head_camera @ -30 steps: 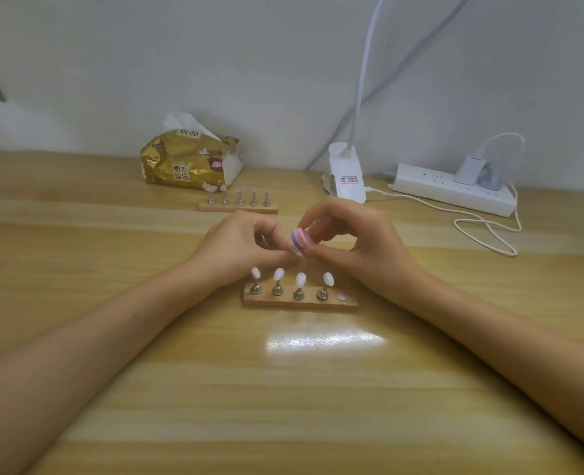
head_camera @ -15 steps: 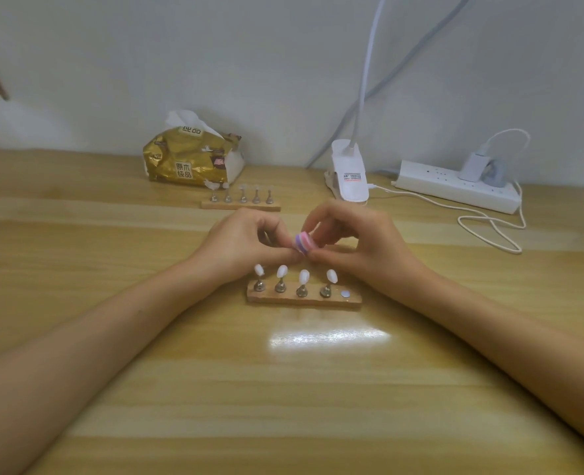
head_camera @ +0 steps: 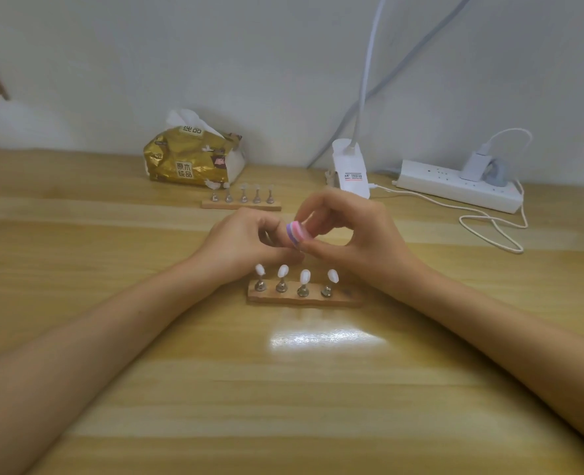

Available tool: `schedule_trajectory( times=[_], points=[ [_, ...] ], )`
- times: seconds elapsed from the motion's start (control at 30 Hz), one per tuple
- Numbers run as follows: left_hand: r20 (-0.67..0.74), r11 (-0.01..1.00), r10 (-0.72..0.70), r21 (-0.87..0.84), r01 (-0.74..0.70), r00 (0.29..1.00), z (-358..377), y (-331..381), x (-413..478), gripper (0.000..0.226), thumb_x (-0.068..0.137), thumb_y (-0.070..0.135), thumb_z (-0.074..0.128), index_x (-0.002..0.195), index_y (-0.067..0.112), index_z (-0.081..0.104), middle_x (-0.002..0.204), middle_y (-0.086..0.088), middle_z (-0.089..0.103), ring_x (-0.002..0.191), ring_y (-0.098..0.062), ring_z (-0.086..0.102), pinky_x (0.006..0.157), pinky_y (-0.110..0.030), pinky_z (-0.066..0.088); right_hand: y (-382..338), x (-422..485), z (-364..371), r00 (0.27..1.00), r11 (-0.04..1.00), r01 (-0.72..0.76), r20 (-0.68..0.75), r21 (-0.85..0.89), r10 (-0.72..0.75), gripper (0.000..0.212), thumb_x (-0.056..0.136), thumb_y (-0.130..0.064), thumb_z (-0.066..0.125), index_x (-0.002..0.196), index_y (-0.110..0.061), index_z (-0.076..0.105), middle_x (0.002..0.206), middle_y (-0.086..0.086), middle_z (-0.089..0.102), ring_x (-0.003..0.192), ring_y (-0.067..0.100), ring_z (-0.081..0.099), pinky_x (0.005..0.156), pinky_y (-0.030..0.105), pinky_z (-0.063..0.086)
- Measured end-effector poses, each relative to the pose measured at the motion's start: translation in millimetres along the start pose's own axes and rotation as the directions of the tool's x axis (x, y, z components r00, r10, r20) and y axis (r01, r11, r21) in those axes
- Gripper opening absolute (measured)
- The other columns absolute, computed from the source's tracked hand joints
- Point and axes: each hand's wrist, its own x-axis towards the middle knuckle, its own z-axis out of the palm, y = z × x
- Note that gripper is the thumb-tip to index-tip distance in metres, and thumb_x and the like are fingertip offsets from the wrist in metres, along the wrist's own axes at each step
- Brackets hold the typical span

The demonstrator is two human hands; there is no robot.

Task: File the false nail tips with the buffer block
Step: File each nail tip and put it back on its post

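Filing looks underway: the right hand [head_camera: 362,234] pinches the buffer block [head_camera: 295,234] against the left hand [head_camera: 239,245], whose curled fingers hide their hold; light strokes next.

Right hand [head_camera: 359,241], apparently around buffer block [head_camera: 295,234]

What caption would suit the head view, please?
Right hand holds the buffer block beside the left hand, above four mounted nail tips.

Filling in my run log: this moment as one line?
right hand: pinches pink-and-purple layered buffer block | left hand: curled beside block, contents hidden | near wooden stand: four white nail tips
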Motion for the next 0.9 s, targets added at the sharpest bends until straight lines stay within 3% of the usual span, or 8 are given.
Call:
schedule_trajectory(
  times=[0.1,0.23,0.33,0.4,0.53,0.63,0.73,0.9],
  points=[
    [-0.011,1.0,-0.004,-0.012,0.004,1.0,-0.2,0.6,0.4,0.013,0.073,0.029,0.085,0.071,0.022,0.074,0.07,-0.002,0.073,0.064,-0.016,0.061,0.075,-0.044,0.055,3.5,-4.0,-5.6,0.999,0.999,-0.039,0.031,0.019,0.039,0.014,0.088,-0.01,0.077,0.092,-0.005,0.064,0.076,0.004,0.07,0.075,0.012,0.07,0.078,0.027,0.058],
    [-0.006,1.0,0.007,-0.015,-0.007,1.0,0.3,-0.6,0.1,0.012,0.072,0.03,0.085,0.072,0.023,0.074,0.065,0.002,0.07,0.061,-0.013,0.058,0.07,-0.039,0.051,-0.2,-1.1,-0.6,1.0,1.0,-0.003,-0.006,0.028,0.003,0.013,0.09,-0.011,0.076,0.092,-0.009,0.063,0.077,0.002,0.071,0.077,0.014,0.071,0.08,0.028,0.058],
    [-0.003,1.0,-0.002,-0.024,0.002,1.0,-0.2,0.8,-0.3,0.017,0.067,0.036,0.084,0.07,0.023,0.073,0.067,0.001,0.072,0.064,-0.016,0.061,0.075,-0.046,0.055,3.4,-3.7,-4.6,0.998,0.999,-0.035,0.049,0.017,0.034,0.014,0.089,-0.009,0.077,0.091,-0.007,0.063,0.075,0.003,0.07,0.073,0.011,0.069,0.078,0.028,0.058],
    [0.001,1.0,0.001,-0.027,-0.001,1.0,0.0,2.1,-0.5,0.018,0.064,0.038,0.082,0.069,0.024,0.073,0.068,0.001,0.072,0.064,-0.015,0.061,0.076,-0.048,0.055,2.4,-4.0,-4.6,1.0,0.999,-0.029,0.01,0.027,0.029,0.014,0.089,-0.011,0.077,0.092,-0.007,0.064,0.076,0.003,0.071,0.075,0.013,0.07,0.079,0.03,0.059],
    [0.007,1.0,-0.005,-0.027,0.005,1.0,0.0,3.2,-1.8,0.035,0.057,0.05,0.078,0.074,0.021,0.075,0.069,-0.002,0.073,0.064,-0.016,0.061,0.072,-0.044,0.054,0.8,-2.0,-0.6,1.0,1.0,-0.009,0.023,0.027,0.009,0.012,0.09,-0.011,0.076,0.092,-0.009,0.064,0.077,0.005,0.071,0.076,0.015,0.071,0.079,0.03,0.059],
    [0.005,1.0,0.002,-0.017,-0.002,1.0,-0.7,0.7,-0.4,0.018,0.067,0.038,0.084,0.069,0.025,0.072,0.068,0.001,0.072,0.063,-0.016,0.061,0.075,-0.045,0.055,5.4,-5.9,-5.6,0.998,0.999,-0.048,0.05,0.011,0.047,0.013,0.089,-0.011,0.077,0.092,-0.007,0.065,0.077,0.006,0.071,0.075,0.014,0.07,0.078,0.032,0.059],
    [0.0,1.0,0.003,-0.014,-0.003,1.0,-0.5,-0.8,0.2,0.016,0.071,0.031,0.086,0.068,0.028,0.071,0.063,0.01,0.068,0.062,-0.011,0.057,0.075,-0.039,0.051,7.0,-4.5,-13.5,0.992,0.988,-0.111,-0.043,0.105,0.116,0.015,0.088,-0.011,0.077,0.094,-0.006,0.064,0.08,0.006,0.072,0.077,0.019,0.071,0.08,0.033,0.059],
    [0.099,0.999,0.016,-0.034,-0.012,0.995,-4.1,-0.1,1.2,0.012,0.075,0.028,0.083,0.085,0.03,0.076,0.062,0.016,0.06,0.064,-0.005,0.054,0.079,-0.038,0.048,14.2,-1.3,-23.6,0.957,0.934,-0.235,-0.105,0.267,0.271,0.022,0.083,0.006,0.075,0.096,-0.005,0.061,0.081,0.007,0.07,0.075,0.015,0.071,0.079,0.034,0.057]
  ],
)
